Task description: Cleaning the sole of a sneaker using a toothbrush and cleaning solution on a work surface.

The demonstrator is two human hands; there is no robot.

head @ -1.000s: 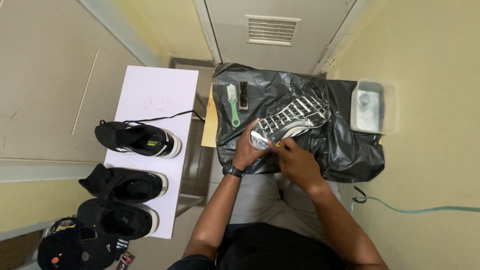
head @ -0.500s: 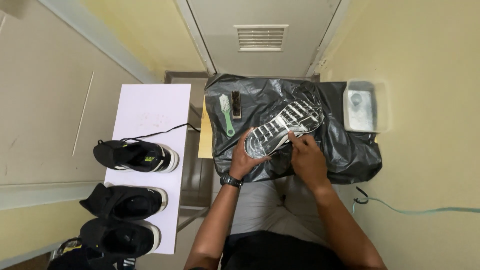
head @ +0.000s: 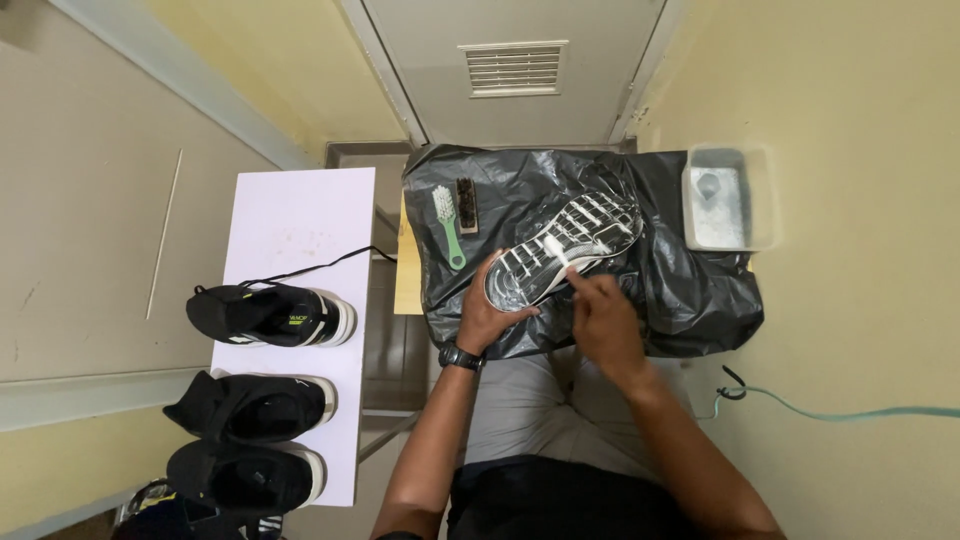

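Shoe [head: 565,250]: black upper, white sole with dark grid tread, turned sole-up, wet and foamy; laid diagonally, heel cupped in left hand [head: 487,315], toe pointing away beyond both hands. Small white brush [head: 558,247]: pinched in right hand [head: 600,320], bristle end pressed on mid-sole, just past fingertips.

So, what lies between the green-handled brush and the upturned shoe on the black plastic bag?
In the head view, only bare black plastic bag separates the green-handled brush from the upturned shoe.
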